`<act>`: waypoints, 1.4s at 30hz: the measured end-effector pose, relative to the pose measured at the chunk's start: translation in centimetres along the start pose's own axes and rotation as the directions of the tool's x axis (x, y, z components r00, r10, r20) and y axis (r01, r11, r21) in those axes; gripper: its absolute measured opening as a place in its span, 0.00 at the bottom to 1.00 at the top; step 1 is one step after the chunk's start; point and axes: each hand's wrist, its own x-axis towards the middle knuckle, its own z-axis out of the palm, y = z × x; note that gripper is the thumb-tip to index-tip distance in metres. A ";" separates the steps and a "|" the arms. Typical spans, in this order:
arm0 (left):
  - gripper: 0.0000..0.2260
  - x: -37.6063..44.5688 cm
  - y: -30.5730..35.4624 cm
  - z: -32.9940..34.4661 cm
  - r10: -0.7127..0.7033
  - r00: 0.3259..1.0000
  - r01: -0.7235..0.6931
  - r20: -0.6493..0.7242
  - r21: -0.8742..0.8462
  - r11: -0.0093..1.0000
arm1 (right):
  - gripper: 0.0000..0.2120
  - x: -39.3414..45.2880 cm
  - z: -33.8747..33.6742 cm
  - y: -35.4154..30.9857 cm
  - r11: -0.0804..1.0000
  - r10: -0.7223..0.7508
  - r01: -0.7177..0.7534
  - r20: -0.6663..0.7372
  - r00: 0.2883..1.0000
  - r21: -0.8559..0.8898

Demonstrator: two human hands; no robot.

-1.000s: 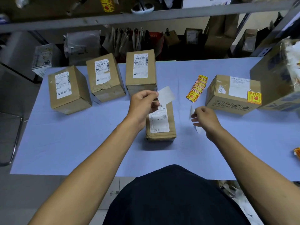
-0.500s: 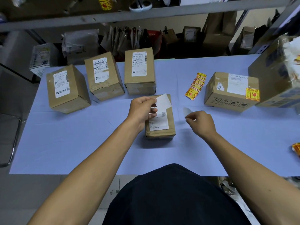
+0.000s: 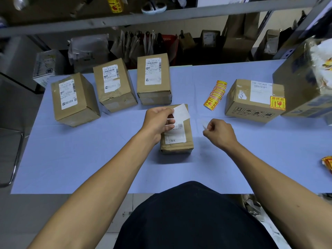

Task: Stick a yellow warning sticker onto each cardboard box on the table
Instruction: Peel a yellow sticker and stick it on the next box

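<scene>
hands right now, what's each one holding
Left hand: pinching a white paper piece above the middle box.
Right hand: pinching a small pale scrap.

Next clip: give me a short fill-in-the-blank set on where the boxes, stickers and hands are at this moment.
1. The left hand pinches a white sheet above the ____ box.
2. The box on the right already bears a ____ warning sticker.
3. ____ boxes stand in a row at the far left of the table.
4. The loose sticker strip lies directly on the ____.

Missing words: nearest; yellow; three; table
</scene>
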 end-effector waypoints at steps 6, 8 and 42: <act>0.04 0.2 0.0 0.2 -0.004 1.000 0.004 -0.003 -0.012 1.000 | 0.09 0.0 -0.1 0.0 1.000 0.004 -0.004 0.020 1.000 0.023; 0.04 0.3 -0.1 0.3 -0.010 1.000 0.010 -0.004 -0.014 1.000 | 0.14 0.0 0.0 0.0 1.000 -0.005 0.005 0.031 1.000 -0.001; 0.03 0.8 -3.3 -0.6 -0.026 0.986 -0.011 0.162 0.221 0.975 | 0.02 -1.9 0.2 -5.0 0.698 0.056 -0.275 0.332 0.941 0.662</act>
